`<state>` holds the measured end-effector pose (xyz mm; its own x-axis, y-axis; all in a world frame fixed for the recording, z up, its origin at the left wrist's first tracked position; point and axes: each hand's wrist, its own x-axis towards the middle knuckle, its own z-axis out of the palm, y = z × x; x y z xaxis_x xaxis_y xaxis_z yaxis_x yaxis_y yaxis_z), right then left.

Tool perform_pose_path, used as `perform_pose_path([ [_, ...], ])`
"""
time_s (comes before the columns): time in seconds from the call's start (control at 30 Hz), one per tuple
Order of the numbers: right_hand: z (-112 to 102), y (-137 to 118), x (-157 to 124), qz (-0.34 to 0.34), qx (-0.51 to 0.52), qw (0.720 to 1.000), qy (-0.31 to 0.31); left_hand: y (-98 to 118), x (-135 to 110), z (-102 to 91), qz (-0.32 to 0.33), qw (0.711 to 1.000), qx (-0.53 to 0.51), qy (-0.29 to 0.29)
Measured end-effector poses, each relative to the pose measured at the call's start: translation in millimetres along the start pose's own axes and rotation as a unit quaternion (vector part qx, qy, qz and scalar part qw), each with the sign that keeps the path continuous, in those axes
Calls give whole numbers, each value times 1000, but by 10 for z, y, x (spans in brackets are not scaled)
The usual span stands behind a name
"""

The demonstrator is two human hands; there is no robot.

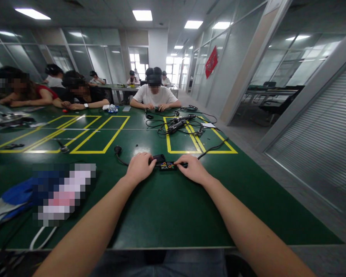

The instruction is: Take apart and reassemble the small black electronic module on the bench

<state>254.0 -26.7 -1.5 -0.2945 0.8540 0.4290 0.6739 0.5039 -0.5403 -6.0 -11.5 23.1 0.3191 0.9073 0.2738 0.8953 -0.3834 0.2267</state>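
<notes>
Two hands meet over a small circuit board (167, 166) lying flat on the green counter (167, 215), near the person's edge and just below a yellow tape rectangle (200, 142). The board is dark, with orange, red and green spots on its top face. The left hand (140, 166) lies knuckles up with its fingers curled in, its thumb and forefinger closed on a black block (159, 157) that touches the board's left end. The right hand (193, 168) pinches the board's right end between thumb and fingertips; the exact contact is hidden under the fingers. A black cable (215, 147) runs from beside that hand up and to the right, across the yellow tape.

Left of the left hand, a second cable with a round plug (117, 149) lies on the counter, apart from the board. Farther back, a tangle of wires and black tools (177, 124) sits inside the yellow rectangle. Beyond it a person in a white shirt (155, 96) sits facing this way, both hands on the counter. Other people (80, 96) lean over the counter at the far left. A blue cloth (15, 194) lies at the near left.
</notes>
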Motion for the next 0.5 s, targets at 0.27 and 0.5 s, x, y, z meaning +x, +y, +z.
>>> perform_pose_path([
  [0.27, 20, -64, -2, 9, 12, 1000, -17, -110, 36, 101, -12, 985, -163, 57],
  [0.5, 51, -54, 3, 34, 47, 998, -17, -30, 19, 69, 55, 974, -217, 36],
])
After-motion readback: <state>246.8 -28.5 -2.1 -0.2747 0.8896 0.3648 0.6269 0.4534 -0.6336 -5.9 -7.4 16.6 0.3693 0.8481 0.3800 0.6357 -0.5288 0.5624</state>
